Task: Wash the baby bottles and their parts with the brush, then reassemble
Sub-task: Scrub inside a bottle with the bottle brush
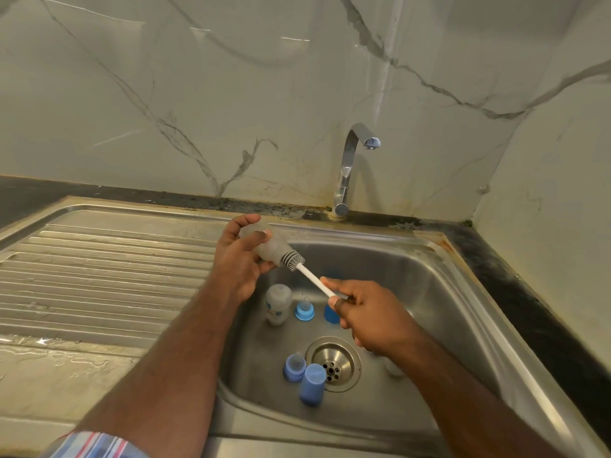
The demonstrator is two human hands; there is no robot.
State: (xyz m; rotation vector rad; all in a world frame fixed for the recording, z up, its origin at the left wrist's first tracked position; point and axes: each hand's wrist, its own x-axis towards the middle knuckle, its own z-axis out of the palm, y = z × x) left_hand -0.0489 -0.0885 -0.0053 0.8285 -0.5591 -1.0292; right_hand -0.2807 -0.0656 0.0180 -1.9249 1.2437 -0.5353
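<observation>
Marble wall (231, 94) fills the back of my view, with the worktop (59, 368) wet at lower left. Set into it, the steel sink (446, 309) has a ribbed drainboard (105, 269) on its left and a curved tap (350, 166) behind, its spout over the basin.

My left hand (239, 259) has its grip wrapped round a frosted bottle (271, 246), held tilted above the basin's back left corner, mouth pointing right and down. My right hand (367, 312) pinches the white handle of the brush (309, 276); the grey bristles sit at the bottle's mouth, partly inside.

Down in the basin, a second bottle (278, 304) lies beside a light blue teat ring (304, 309). A blue cap (331, 314) shows partly behind my right fingers. Nearer me, left of the drain (333, 363), a darker teat ring (294, 366) touches another blue cap (312, 385).
</observation>
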